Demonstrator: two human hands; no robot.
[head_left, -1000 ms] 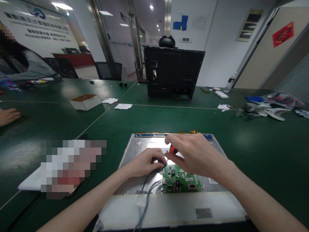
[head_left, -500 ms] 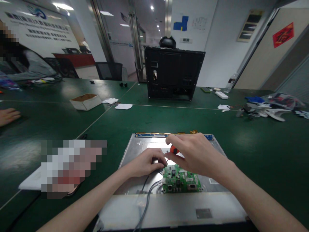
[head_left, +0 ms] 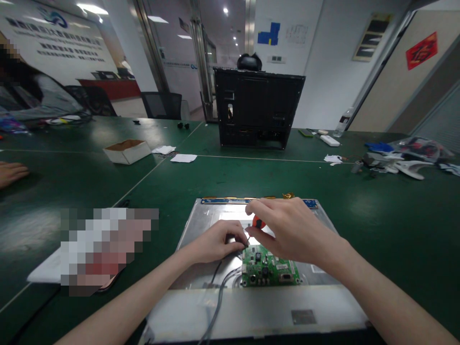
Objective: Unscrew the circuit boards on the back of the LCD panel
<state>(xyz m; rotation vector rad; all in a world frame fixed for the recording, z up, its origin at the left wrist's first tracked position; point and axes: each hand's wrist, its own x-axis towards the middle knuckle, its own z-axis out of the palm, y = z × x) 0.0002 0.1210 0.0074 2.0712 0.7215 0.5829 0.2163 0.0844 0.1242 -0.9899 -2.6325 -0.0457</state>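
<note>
A green circuit board (head_left: 268, 268) lies on the metal back of a flat display panel (head_left: 190, 306). My right hand (head_left: 283, 225) is closed around a screwdriver (head_left: 258, 222) with an orange-red and black handle. Its thin shaft slants down to the board's upper left corner. Beside that corner, my left hand (head_left: 223, 241) is pinched close to the screwdriver tip; whatever its fingertips hold is too small and hidden to make out. Grey cables (head_left: 220, 303) run from the board's left side toward the panel's near edge.
Behind the panel stands a black monitor housing (head_left: 258, 108). An open cardboard box (head_left: 127, 152) and papers (head_left: 184, 158) lie to its left. A bottle (head_left: 344, 122) and a pile of parts (head_left: 395, 160) are at the right. Another person's hand (head_left: 12, 173) rests at the far left.
Almost nothing differs. Both hands and the screwdriver keep their places at the board's corner.
</note>
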